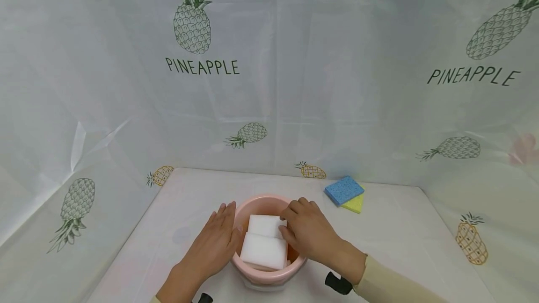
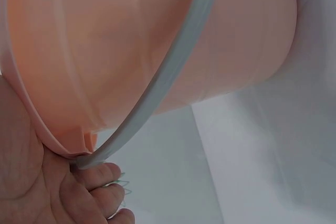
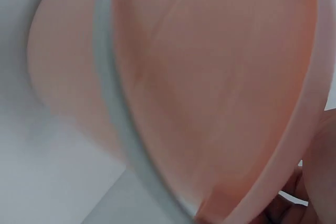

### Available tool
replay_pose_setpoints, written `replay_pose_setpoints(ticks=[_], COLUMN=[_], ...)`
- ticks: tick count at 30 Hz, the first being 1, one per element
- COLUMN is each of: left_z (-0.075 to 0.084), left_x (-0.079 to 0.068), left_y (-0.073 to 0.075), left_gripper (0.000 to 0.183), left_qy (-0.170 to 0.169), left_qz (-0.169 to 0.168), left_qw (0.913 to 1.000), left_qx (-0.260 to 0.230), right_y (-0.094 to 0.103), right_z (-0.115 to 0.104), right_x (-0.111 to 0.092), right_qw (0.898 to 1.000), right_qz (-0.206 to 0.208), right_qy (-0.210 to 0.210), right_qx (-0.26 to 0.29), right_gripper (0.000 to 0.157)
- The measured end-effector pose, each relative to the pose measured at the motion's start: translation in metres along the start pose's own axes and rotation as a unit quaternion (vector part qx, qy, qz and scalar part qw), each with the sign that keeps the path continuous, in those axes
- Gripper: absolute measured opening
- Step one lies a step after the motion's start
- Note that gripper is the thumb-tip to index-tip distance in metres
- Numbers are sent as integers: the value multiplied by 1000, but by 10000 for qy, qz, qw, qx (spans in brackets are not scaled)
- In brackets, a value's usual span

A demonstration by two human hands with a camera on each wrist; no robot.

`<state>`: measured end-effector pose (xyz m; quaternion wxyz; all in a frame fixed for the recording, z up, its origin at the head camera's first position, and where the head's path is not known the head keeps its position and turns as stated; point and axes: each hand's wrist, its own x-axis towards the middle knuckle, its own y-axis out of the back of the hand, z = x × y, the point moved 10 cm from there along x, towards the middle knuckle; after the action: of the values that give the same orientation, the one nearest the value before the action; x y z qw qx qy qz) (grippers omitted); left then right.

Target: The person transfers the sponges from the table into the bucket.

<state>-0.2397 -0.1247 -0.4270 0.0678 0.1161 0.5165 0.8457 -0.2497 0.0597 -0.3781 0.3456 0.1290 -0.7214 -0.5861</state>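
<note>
A pink bucket (image 1: 269, 278) with a grey handle (image 2: 157, 85) stands on the white-covered table. Inside it lie white sponge blocks: a front one (image 1: 264, 250) overlaps a rear one (image 1: 262, 225). At the bucket's left rim my left hand (image 1: 214, 242) rests with its fingers fairly straight, and the left wrist view shows its palm by the rim and handle joint. My right hand (image 1: 311, 230) reaches over the right rim, its thumb and bent fingers pinching the right edge of the rear sponge block. The bucket wall hides those fingertips in the right wrist view.
Behind the bucket to the right, a blue sponge (image 1: 344, 191) lies partly on top of a yellow sponge (image 1: 354, 204). A pineapple-printed sheet (image 1: 269, 83) rises behind the table (image 1: 391, 237) and along its sides.
</note>
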Motion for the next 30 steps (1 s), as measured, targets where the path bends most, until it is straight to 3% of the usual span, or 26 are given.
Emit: replay_pose_setpoints(ticks=[6,16,23,30], left_z=[-1,-1,-1,-1], left_x=[1,1,0,0], left_y=[0,0,0,-1], left_gripper=[63,64,64,63], left_qy=[50,54,92,70], left_qz=[-27,-40,-70,-18], left_qw=[10000,10000,9999,10000], left_qx=[-5,-50,-86,-62], right_y=[3,21,29,19], right_z=[32,111,169,210], right_x=[0,-4,-6,-13], right_qw=[9993,9921,9884,9739], right_qz=[273,911,586,21], right_qy=[-226,-411,-557,-307], right_qx=[-109,-755,-1288,-2248], right_gripper=[15,21,32,42])
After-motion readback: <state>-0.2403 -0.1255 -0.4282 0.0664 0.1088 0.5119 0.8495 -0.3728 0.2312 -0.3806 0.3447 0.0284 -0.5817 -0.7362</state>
